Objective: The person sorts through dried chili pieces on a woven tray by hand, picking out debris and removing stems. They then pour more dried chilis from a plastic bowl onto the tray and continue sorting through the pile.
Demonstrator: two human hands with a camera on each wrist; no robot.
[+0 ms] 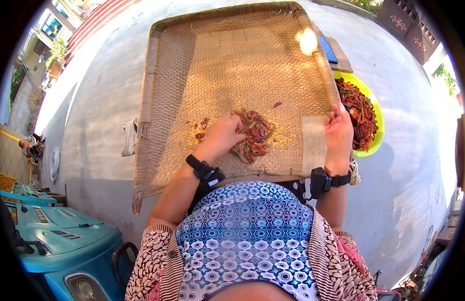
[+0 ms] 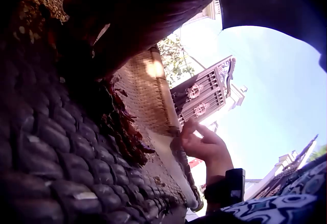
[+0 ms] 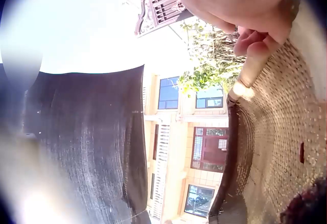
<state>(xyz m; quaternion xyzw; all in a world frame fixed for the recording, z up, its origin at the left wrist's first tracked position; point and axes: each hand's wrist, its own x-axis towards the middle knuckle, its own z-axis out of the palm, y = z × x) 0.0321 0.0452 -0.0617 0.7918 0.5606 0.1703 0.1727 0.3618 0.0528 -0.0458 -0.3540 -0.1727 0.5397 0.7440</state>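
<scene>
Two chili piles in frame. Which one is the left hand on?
The pile on the woven tray, mid-tray near the person: the left hand rests on those chilies. The other chilies sit untouched in the yellow-green bowl by the right hand.

Bare woven tray [image 1: 232,55] lies open beyond the chilli pile [image 1: 253,135]; raised rims [image 1: 148,75] border both sides.

One woven tray [image 1: 192,75] lies on the ground. One pile of red chillies [image 1: 255,135] sits on it, with scattered bits beside the pile too small to count. One yellow-green bowl [image 1: 375,108] stands at the tray's edge, holding a second heap of chillies [image 1: 360,113]. Two hands show: the left hand [image 1: 222,135] and the right hand [image 1: 338,128]. Each wrist wears one black band, two in all.
</scene>
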